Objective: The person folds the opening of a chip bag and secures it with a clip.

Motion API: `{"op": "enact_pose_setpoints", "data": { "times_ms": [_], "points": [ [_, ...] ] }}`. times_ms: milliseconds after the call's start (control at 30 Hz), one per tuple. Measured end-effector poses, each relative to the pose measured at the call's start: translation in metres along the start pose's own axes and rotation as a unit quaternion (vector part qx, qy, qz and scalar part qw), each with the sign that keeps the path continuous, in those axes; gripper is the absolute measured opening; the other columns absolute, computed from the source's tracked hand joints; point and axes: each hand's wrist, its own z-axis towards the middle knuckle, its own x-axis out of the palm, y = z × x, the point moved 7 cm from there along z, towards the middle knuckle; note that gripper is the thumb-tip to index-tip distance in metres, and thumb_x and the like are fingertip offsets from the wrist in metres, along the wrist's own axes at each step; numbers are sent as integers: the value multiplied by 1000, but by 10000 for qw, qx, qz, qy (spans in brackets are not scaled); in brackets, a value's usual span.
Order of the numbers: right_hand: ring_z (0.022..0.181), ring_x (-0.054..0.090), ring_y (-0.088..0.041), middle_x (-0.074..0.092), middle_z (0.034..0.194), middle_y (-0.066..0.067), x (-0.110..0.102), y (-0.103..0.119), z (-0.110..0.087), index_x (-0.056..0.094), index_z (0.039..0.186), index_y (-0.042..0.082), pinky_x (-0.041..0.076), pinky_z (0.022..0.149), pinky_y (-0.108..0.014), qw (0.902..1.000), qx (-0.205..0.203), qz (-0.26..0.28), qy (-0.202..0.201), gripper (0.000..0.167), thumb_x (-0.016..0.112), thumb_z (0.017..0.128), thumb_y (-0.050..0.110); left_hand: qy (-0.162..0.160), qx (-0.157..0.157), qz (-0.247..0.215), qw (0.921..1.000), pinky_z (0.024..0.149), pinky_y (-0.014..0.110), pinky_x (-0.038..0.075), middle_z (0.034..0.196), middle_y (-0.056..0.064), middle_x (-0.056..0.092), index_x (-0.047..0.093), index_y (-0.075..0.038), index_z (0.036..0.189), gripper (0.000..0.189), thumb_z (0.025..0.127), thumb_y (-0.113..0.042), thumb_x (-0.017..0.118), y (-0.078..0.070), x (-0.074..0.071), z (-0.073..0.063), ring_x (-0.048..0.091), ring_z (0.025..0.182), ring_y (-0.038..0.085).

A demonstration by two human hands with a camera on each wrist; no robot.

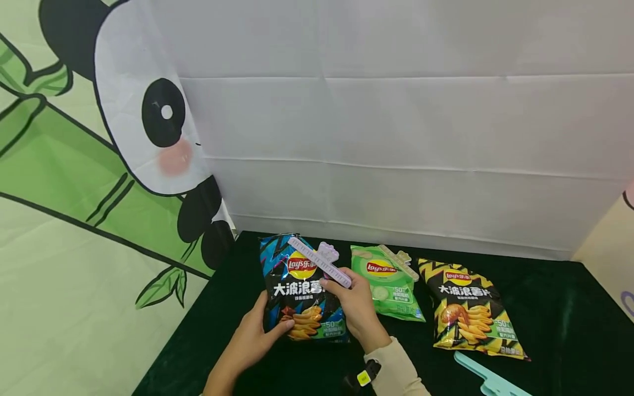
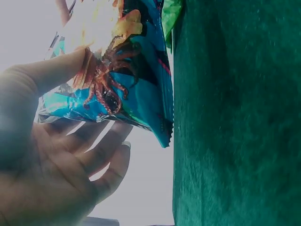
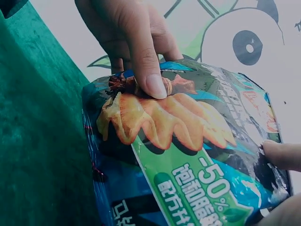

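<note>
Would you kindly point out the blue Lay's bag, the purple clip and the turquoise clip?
Blue Lay's bag (image 1: 299,289): head view, on its white lettering.
Purple clip (image 1: 319,261): head view, along its bar.
Turquoise clip (image 1: 491,380): head view, where its bar widens.

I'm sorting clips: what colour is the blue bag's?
The clip is light purple, clearest in the head view.

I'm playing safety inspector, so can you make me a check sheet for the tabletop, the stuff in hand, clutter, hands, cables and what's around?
Surface: dark green top.
Job's things: blue bag, held up; purple clip slants across its front, can't tell if clamped.
Clutter: green bag with cream clip; yellow bag; teal clip, partly out of view.
Hands: left hand and right hand grip the blue bag's sides.
Cables: nothing seen.
Surroundings: panda picture; pale sheet behind.
</note>
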Motion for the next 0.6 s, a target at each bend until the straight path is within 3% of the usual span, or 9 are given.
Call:
{"op": "enact_pose_setpoints", "data": {
  "times_ms": [367, 600],
  "points": [
    [98, 67, -21, 67, 125, -14, 19, -4, 9, 66, 118, 6, 60, 87, -37, 9997, 178, 45, -148, 30, 75, 92, 19, -65, -181, -37, 9998, 103, 52, 52, 142, 14, 56, 30, -18, 154, 81, 91, -45, 72, 9, -15, 6, 62, 122, 27],
    [95, 68, -22, 68, 122, -16, 27, -1, 24, 66, 117, 6, 61, 83, -36, 9992, 221, 128, -301, 28, 74, 92, 15, -124, 77, 63, 9999, 104, 52, 51, 141, 15, 57, 29, -15, 155, 79, 93, -43, 70, 9, -24, 19, 62, 122, 28]
  ]
}}
